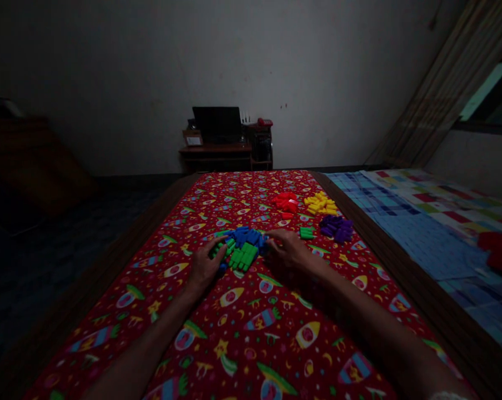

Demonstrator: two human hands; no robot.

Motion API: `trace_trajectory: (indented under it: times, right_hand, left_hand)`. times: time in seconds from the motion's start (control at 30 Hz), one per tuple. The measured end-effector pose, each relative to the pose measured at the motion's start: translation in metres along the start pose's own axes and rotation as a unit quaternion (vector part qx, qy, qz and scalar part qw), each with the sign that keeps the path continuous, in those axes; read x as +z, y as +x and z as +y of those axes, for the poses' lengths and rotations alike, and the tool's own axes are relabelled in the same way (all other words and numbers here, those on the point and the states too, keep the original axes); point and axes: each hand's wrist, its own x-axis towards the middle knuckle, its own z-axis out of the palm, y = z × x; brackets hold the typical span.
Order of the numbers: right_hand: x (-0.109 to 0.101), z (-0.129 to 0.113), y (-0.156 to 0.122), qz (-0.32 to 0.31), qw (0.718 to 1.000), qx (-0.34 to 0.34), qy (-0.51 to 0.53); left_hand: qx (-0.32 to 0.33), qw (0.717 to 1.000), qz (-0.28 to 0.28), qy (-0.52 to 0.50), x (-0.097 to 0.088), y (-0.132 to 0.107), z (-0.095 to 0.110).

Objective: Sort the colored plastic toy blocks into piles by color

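A mixed pile of small building blocks lies on the red patterned cloth, with blue blocks (243, 235) at the back and green blocks (243, 256) in front. My left hand (206, 263) rests at the pile's left side, thumb and forefinger spread around a few green blocks there. At the right edge of the pile, my right hand (288, 248) has its fingers bent together, the tips at a blue block (263, 244); its thumb is mostly hidden. A small group of green blocks (306, 233) lies just beyond my right hand.
Red blocks (286, 202), yellow blocks (320, 204) and purple blocks (336, 228) form separate heaps at the back right. The cloth (251, 333) covers a long table with brown edges. A desk with a laptop (217, 123) stands against the far wall; a checked bedspread (426, 233) lies right.
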Motion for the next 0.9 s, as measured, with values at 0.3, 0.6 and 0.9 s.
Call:
trace_trajectory:
  times: [0.3,0.6,0.9]
  right_hand:
    - [0.038,-0.040,-0.008,-0.093,0.985,-0.085,-0.116]
    - [0.018,-0.025,-0.004,0.009,0.986,-0.104,-0.131]
    - [-0.014,0.014,0.004,0.020,0.985,0.039,-0.167]
  left_hand:
    - [0.147,0.952,-0.142,0.230,0.008,-0.018,0.021]
    - [0.097,0.976,-0.127,0.145,0.008,-0.005,0.017]
    - [0.104,0.989,-0.101,0.036,0.000,-0.001,0.025]
